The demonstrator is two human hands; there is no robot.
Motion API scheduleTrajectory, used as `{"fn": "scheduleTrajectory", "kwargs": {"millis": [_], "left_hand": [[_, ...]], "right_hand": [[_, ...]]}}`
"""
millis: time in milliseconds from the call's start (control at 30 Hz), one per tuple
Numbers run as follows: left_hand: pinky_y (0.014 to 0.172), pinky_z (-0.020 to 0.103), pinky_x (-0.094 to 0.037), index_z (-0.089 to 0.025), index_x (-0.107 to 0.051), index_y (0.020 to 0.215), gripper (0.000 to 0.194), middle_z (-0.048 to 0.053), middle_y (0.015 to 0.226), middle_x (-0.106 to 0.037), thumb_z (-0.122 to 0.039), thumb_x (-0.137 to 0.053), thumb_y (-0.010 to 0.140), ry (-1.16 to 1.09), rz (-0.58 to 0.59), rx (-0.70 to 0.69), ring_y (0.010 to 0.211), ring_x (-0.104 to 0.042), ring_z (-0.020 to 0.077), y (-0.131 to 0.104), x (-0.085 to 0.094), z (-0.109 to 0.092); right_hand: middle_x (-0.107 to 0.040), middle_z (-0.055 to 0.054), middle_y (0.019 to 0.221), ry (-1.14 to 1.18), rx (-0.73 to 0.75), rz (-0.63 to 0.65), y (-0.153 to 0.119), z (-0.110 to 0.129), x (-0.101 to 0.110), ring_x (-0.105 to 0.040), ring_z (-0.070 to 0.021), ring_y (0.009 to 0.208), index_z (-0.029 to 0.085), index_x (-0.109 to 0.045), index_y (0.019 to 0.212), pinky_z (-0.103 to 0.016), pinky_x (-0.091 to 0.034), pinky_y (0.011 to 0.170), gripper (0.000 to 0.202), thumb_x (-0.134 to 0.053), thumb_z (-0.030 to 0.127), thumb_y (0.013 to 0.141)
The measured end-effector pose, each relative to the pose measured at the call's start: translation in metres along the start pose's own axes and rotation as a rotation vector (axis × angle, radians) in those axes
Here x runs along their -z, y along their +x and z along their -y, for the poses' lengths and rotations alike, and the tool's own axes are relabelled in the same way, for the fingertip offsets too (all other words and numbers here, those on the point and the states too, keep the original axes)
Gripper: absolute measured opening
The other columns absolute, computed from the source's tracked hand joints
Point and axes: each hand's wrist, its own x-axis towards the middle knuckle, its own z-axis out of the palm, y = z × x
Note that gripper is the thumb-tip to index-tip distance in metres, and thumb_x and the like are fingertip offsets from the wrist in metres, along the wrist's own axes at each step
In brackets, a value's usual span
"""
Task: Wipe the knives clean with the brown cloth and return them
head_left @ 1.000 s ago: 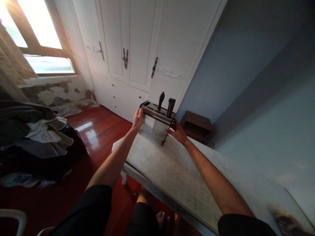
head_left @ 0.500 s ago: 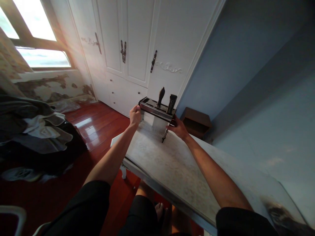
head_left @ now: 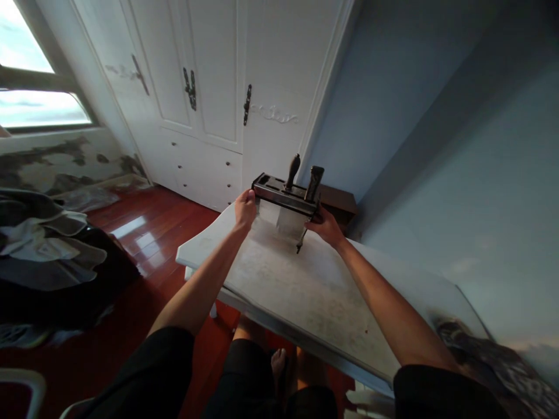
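In the head view I hold a knife holder (head_left: 279, 195) with a dark slotted metal top and a pale, see-through lower body. Two dark handles stand up from its slots: a rounded one (head_left: 293, 172) and a flatter, wider one (head_left: 314, 183). My left hand (head_left: 245, 208) is closed around its left end. At the right end my right hand (head_left: 325, 226) grips it, fingers partly hidden behind. A thin dark rod (head_left: 300, 241) hangs down by that end. The holder is over the far part of the white table (head_left: 305, 291); whether its base touches the top I cannot tell.
A white wardrobe (head_left: 209, 122) stands behind the table. A brown box-like cabinet (head_left: 338, 203) is at the wall. Piled clothes (head_left: 48, 250) lie at the left, patterned dark fabric (head_left: 493, 361) at the table's right end. A white chair frame (head_left: 26, 375) shows bottom left.
The view has turned to the right, so the wardrobe and window slide left. Both hands have shifted right over the table with the knife holder, their grip unchanged.
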Motion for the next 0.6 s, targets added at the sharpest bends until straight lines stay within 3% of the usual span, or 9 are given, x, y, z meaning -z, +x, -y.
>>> {"fn": "scheduleTrajectory", "kwargs": {"millis": [200,600], "left_hand": [[0.057,0.023,-0.03,-0.016,-0.055,0.068,0.027,-0.001,0.06,-0.046,-0.03,-0.043,0.087,-0.064,0.091,0.042,0.058,-0.039,0.0117,-0.027,-0.051,-0.02],[0.064,0.024,-0.038,-0.015,-0.068,0.081,0.033,0.004,0.072,-0.064,-0.03,-0.041,0.09,-0.199,0.292,0.013,0.067,-0.052,0.0151,-0.102,-0.166,-0.063]], "right_hand": [[-0.064,-0.007,0.119,0.01,-0.053,-0.064,-0.032,0.005,0.056,-0.062,-0.0265,0.108,0.018,-0.055,0.121,-0.043,-0.048,0.098,0.069,-0.079,0.033,0.058],[-0.067,-0.002,0.092,-0.169,-0.13,-0.281,-0.104,0.027,0.179,-0.06,-0.0213,0.089,0.019,-0.06,0.09,-0.036,-0.047,0.086,0.041,-0.074,0.026,0.053]]}}
